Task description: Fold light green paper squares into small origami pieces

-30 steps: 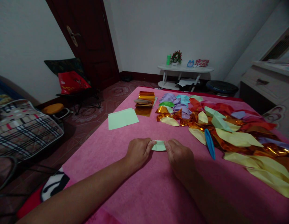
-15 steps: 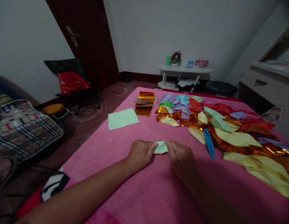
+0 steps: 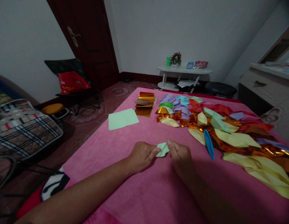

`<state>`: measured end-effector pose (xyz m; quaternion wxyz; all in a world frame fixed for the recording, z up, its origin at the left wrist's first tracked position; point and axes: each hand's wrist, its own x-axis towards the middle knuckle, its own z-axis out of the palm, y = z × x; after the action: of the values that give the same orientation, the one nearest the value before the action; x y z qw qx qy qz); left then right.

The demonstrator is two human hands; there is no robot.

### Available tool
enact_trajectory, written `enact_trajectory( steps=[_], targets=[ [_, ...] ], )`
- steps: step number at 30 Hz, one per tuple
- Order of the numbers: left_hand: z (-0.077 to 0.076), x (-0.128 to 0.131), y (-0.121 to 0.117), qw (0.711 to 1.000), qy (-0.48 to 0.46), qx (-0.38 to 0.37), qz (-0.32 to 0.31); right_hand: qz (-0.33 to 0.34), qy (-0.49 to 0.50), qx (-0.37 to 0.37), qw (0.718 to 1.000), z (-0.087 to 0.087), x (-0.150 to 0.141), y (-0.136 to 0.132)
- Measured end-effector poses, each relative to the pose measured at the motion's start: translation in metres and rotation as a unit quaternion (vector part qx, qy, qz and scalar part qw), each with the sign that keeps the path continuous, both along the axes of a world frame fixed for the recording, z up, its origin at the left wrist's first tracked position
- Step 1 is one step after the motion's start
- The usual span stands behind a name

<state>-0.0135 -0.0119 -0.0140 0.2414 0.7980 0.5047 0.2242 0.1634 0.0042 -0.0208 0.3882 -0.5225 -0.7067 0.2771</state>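
Near the middle of the pink cloth (image 3: 112,143), the left hand (image 3: 142,156) pinches one end of a small pale green paper piece (image 3: 162,150) with its thumb on top, while the right hand (image 3: 182,154) grips the opposite end between thumb and fingers. Both grips are closed, with the paper spanning the narrow gap between them; whether it touches the cloth below is hard to tell. Its visible part looks creased and slightly skewed, so this piece seems partway through folding, without the fuller, pointed form of those lying to the right. There, a large spread of shaped pieces appears done: yellow folded pieces (image 3: 236,137), a mint green folded piece (image 3: 220,122), purple folded pieces (image 3: 183,111), shiny gold foil pieces (image 3: 163,110) and, at the near edge, a slim blue folded piece (image 3: 209,144). On the left side of the cloth, the flat pale green sheets (image 3: 123,119) lie unfolded, and just beside them the gold foil sheets (image 3: 144,111) sit loosely stacked, some bent over. Judging by these supplies, a fair amount of paper remains to be worked.
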Motion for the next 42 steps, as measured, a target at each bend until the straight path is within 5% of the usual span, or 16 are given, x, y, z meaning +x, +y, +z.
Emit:
enact_trajectory(
  steps=[8, 12, 17, 22, 27, 34, 37, 42],
  targets=[
    [-0.005, 0.002, 0.004, 0.990, -0.062, -0.010, 0.129, 0.125, -0.044, 0.071, 0.989, 0.004, -0.003, -0.009],
    [-0.005, 0.003, 0.002, 0.995, -0.039, 0.002, 0.094, 0.046, -0.023, 0.051, 0.997, 0.002, -0.003, -0.008],
    [-0.006, 0.002, 0.004, 0.990, -0.070, -0.016, 0.123, 0.102, -0.016, 0.059, 0.993, 0.002, -0.004, -0.008],
    [-0.009, 0.000, 0.006, 0.980, -0.147, -0.046, 0.124, 0.052, 0.025, -0.005, 0.998, 0.003, -0.002, -0.005],
    [-0.008, -0.002, 0.006, 0.975, -0.184, -0.033, 0.116, 0.004, 0.019, 0.020, 1.000, 0.004, 0.008, -0.002],
    [-0.005, 0.000, 0.007, 0.979, -0.164, -0.046, 0.116, -0.068, -0.141, 0.141, 0.978, 0.028, 0.073, -0.012],
    [-0.007, 0.001, 0.008, 0.983, -0.133, -0.044, 0.115, -0.124, -0.276, 0.193, 0.933, 0.035, 0.117, -0.023],
    [-0.010, 0.000, 0.009, 0.988, -0.104, -0.039, 0.105, -0.227, -0.349, 0.240, 0.877, 0.037, 0.184, -0.037]
  ],
)
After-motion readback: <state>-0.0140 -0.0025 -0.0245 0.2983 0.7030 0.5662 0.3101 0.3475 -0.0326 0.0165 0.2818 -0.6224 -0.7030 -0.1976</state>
